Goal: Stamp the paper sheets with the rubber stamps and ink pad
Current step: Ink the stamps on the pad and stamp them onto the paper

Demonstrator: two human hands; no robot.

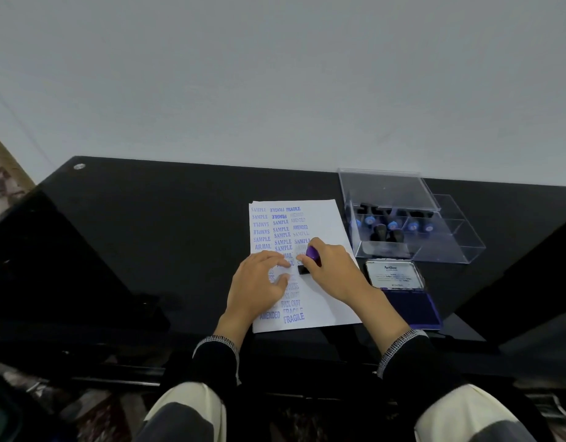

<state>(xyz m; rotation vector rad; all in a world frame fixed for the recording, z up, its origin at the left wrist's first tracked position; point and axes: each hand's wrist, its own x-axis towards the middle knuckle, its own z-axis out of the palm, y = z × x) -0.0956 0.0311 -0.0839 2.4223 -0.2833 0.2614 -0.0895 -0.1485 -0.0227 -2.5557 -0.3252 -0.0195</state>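
One rubber stamp [309, 261] is in play, its purple handle pinched between the curled thumb and fingers of the right hand [331, 271], its black base just below the fingertips and down on the paper sheet [323, 218]. It looks light and rigid, best gripped at the rounded handle and pressed straight down; rocking would likely smear the print. Left hand [259, 282] lies on the sheet with fingers spread and fairly straight, fingertips just beside the stamp, pinning thin paper that would slide on the glossy black table [147, 218]. Beyond the right wrist sits the open ink pad [412, 307]; past the knuckles, the clear box [403, 218] holds other stamps.
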